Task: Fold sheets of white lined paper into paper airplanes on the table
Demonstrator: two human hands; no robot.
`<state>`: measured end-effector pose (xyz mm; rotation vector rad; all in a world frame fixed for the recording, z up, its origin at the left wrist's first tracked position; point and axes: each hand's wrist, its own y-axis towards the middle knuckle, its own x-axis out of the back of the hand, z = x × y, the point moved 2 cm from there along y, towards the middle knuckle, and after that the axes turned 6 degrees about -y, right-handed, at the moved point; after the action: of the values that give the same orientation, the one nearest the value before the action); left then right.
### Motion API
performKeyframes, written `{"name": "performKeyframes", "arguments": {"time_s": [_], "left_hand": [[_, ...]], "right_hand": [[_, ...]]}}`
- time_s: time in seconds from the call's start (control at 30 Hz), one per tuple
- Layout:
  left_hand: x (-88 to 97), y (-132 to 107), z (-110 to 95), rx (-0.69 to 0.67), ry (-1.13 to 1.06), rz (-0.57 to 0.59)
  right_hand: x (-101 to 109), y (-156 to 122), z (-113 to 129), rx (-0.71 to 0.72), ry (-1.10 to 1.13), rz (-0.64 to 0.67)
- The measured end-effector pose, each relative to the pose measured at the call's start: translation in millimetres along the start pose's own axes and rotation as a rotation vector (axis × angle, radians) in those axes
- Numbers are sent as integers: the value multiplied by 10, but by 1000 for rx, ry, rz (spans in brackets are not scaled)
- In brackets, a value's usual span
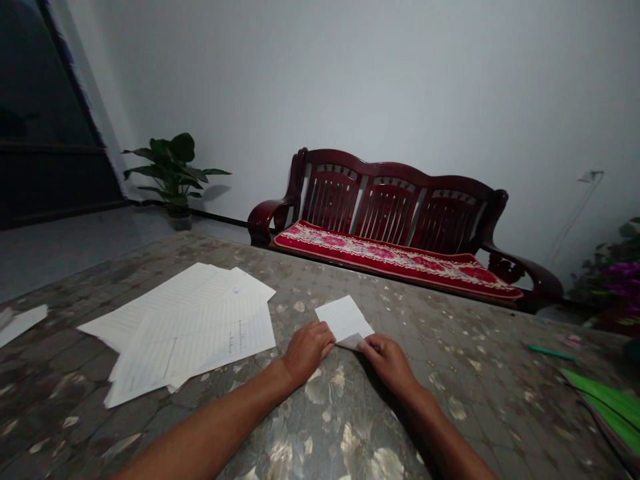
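Observation:
A small folded sheet of lined white paper (343,317) lies on the mottled grey table (450,373) in front of me. My left hand (306,349) is curled, its fingertips pinching the paper's near left edge. My right hand (387,360) is also closed and grips the near right corner, where a fold lifts slightly off the table. Both forearms stretch in from the bottom edge.
A loose stack of lined white sheets (185,330) lies left of my hands, another sheet (20,323) at the far left edge. A green pen (550,352) and green paper (613,407) lie at the right. Beyond the table stand a wooden bench (395,227) and a potted plant (173,173).

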<state>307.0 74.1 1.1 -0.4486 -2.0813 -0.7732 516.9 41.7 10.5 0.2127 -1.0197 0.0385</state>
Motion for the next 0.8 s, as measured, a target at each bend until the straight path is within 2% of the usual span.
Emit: {"name": "performKeyframes", "arguments": {"time_s": [0.13, 0.47, 0.8], "left_hand": [[14, -11, 9, 53, -41, -34], [34, 22, 35, 137, -119, -30], [-24, 58, 52, 228, -72, -11]], "right_hand": [[-35, 82, -55, -80, 38, 26], [-46, 93, 107, -257, -250, 1], [-95, 127, 157, -310, -368, -48]]}}
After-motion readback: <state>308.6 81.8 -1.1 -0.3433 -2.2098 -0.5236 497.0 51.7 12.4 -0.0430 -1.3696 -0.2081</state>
